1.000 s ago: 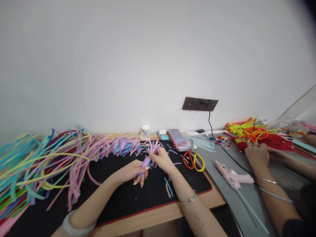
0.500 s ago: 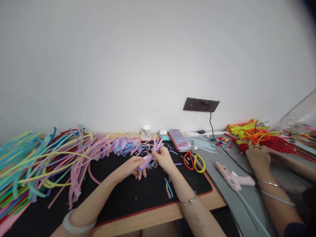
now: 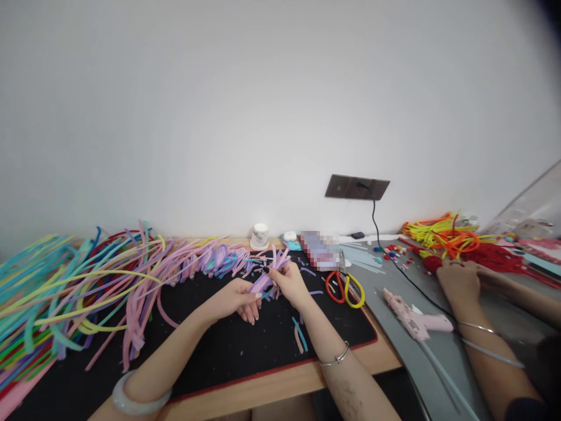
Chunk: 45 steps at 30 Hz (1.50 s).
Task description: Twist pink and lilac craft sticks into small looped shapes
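Note:
Over the black mat [image 3: 219,362], a loop-shaped bundle of lilac pipe cleaners [image 3: 262,283] is held between my two hands. My right hand [image 3: 290,282] grips its upper part, thumb pressed on top, with pink and lilac ends sticking out past the fingers. At the lower, looped end, my left hand [image 3: 234,299] pinches with thumb and forefinger while its other fingers hang loosely below. Behind my hands lies a row of similar pink, lilac and blue looped pieces [image 3: 221,259]. Short offcuts [image 3: 300,336] lie on the mat near my right forearm.
Long coloured pipe cleaners [image 3: 79,292] are heaped at left. Scissors [image 3: 346,289] with red and yellow handles lie right of my hands. A pink glue gun [image 3: 418,320] rests on the grey table. A co-worker's hands [image 3: 458,280] hold red material there. A white cup [image 3: 259,235] stands by the wall.
My left hand's fingers have shifted and opened slightly at the looped end, which shows less below the thumb. My right hand keeps its grip in the same place.

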Tool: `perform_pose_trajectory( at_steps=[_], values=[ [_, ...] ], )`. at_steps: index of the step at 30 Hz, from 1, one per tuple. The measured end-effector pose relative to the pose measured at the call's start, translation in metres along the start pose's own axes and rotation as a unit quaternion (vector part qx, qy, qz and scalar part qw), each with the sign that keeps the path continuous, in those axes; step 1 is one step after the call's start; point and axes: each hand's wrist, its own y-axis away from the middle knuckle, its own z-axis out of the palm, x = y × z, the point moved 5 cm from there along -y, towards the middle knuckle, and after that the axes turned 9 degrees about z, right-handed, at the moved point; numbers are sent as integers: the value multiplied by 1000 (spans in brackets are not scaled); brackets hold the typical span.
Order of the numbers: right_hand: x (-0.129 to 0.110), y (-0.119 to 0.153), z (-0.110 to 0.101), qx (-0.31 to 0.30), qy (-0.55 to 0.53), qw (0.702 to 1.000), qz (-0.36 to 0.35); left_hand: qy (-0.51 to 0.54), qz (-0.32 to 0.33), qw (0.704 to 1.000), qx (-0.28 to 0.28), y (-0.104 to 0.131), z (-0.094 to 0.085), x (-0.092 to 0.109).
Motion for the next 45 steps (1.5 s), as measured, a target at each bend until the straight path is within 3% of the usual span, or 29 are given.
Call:
perform_pose_trajectory(
  at_steps=[5, 9, 12, 16, 25, 33, 41, 45],
  values=[
    [-2, 0, 1, 3, -13, 1000, -4, -14, -5, 998, 55, 0, -5, 3],
    [-1, 2, 4, -24, 4, 1000, 10, -8, 27, 999, 30, 1, -2, 9],
    [3, 4, 12, -79, 23, 996, 33, -4, 58, 998, 7, 1, 4, 13],
    [9, 6, 20, -122, 17, 991, 47, 22, 34, 999, -18, 1, 12, 7],
    [6, 2, 16, -63, 28, 998, 4, 53, 40, 998, 6, -2, 13, 3],
    [-1, 4, 12, -14, 33, 999, 12, 75, 29, 997, 5, -4, 14, -2],
    [3, -2, 4, 6, -79, 997, 12, 59, 28, 998, 9, -4, 14, -2],
    [9, -3, 4, -19, -151, 987, 48, 61, 25, 998, 11, -3, 13, -1]
  ],
)
